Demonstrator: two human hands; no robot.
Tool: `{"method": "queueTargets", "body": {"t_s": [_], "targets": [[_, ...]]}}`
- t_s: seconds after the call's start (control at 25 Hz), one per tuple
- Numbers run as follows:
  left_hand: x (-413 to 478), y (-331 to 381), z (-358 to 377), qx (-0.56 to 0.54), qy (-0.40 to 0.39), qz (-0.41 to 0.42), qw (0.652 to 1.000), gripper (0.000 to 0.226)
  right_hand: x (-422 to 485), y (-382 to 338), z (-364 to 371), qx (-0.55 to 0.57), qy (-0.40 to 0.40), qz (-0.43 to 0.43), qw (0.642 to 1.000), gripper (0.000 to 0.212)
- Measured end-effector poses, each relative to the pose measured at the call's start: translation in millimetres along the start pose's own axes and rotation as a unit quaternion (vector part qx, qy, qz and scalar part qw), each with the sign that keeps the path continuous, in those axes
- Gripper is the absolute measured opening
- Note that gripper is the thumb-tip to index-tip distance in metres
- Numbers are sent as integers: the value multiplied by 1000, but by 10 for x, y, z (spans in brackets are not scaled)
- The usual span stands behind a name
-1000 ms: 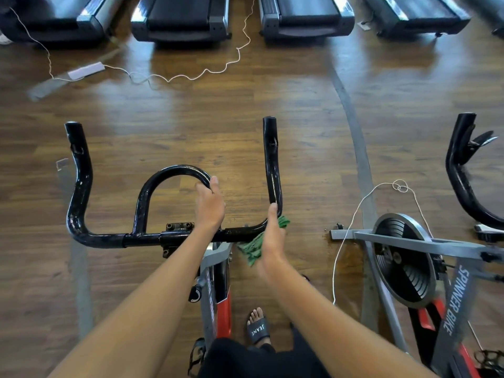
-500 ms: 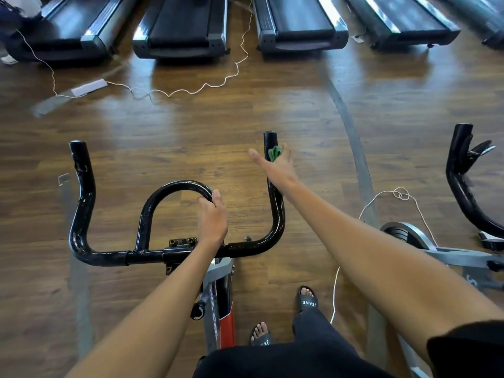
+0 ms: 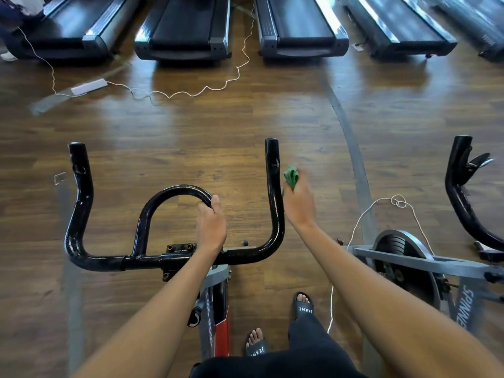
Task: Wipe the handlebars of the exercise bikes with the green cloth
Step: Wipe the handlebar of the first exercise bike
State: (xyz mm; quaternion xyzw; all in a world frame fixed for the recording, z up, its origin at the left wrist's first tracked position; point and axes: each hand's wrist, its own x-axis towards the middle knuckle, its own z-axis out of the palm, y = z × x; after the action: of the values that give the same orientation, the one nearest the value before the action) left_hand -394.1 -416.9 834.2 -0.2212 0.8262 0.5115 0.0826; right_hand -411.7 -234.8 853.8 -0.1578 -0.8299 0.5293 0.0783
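A black handlebar (image 3: 79, 214) of the exercise bike spreads across the middle, with two upright horns and an inner loop. My left hand (image 3: 212, 225) grips the right side of the inner loop (image 3: 169, 192). My right hand (image 3: 298, 205) holds the crumpled green cloth (image 3: 291, 176), which sticks out above the fingers. That hand sits just right of the right horn (image 3: 273, 170), beside its middle part; whether the cloth touches the bar I cannot tell.
A second bike stands at right, with its flywheel (image 3: 406, 257) and black handlebar (image 3: 461, 192). Several treadmills (image 3: 185, 31) line the far edge. White cords (image 3: 191, 91) trail over the wooden floor. My sandalled feet (image 3: 304, 305) stand by the bike frame (image 3: 218, 309).
My right hand swept the cloth from the handlebar's lower bend up to the tip of the right horn, then came back down and off to its right side. The left hand stayed put.
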Motion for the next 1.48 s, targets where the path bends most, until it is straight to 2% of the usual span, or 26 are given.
{"method": "queueTargets", "body": {"t_s": [0.08, 0.12, 0.2, 0.28, 0.36, 0.52, 0.6, 0.72, 0.8, 0.84, 0.88, 0.92, 1.0, 1.08, 1.16, 1.28, 1.4, 1.48], "targets": [[14, -12, 1, -2, 3, -3, 1000, 43, 55, -180, 17, -63, 53, -137, 987, 53], [18, -9, -1, -1, 4, -4, 1000, 44, 110, -214, 79, -129, 47, -202, 970, 61], [14, 5, -7, -5, 2, -4, 1000, 40, 219, -155, 200, -278, 7, -267, 923, 73], [-3, 24, -15, -14, 3, 1, 1000, 37, 282, 1, 261, -338, -18, -284, 897, 76], [-4, 23, -8, -21, 1, 7, 1000, 42, 237, 120, 251, -352, -46, -292, 888, 74], [23, -2, 10, -21, 11, 8, 1000, 49, 28, 227, 218, -337, -70, -254, 904, 73], [26, 9, -3, -24, 8, 4, 1000, 50, -69, 207, 163, -278, -69, -220, 932, 70], [-6, 37, 0, -3, 11, -12, 1000, 52, -137, -86, -60, -71, -45, -128, 988, 50], [-51, 40, 11, 55, 93, 1, 994, 51, -165, -316, -255, 19, -71, -31, 997, 34], [-115, 71, 15, 68, 145, 34, 986, 46, -169, -394, -333, 74, -86, 22, 993, 27], [-205, 133, 17, 56, 174, 88, 979, 38, -164, -429, -378, 138, -100, 85, 982, 22], [-302, 222, 24, 24, 161, 151, 975, 28, -164, -445, -394, 206, -117, 150, 960, 22], [-551, 438, 71, -43, 62, 250, 965, 17, -229, -445, -356, 323, -163, 249, 898, 31], [-771, 602, 120, -53, -6, 287, 957, 19, -339, -459, -307, 394, -202, 290, 848, 42], [-833, 656, 136, -13, -8, 277, 961, 25, -435, -490, -294, 437, -242, 291, 816, 55], [-744, 589, 75, 55, 9, 243, 969, 14, -576, -481, -296, 461, -274, 276, 798, 75], [-707, 586, 20, 82, 22, 224, 971, 8, -744, -424, -226, 463, -260, 281, 799, 68], [-702, 615, 22, 60, 7, 197, 979, 7, -814, -390, -160, 482, -237, 294, 790, 63]]}}
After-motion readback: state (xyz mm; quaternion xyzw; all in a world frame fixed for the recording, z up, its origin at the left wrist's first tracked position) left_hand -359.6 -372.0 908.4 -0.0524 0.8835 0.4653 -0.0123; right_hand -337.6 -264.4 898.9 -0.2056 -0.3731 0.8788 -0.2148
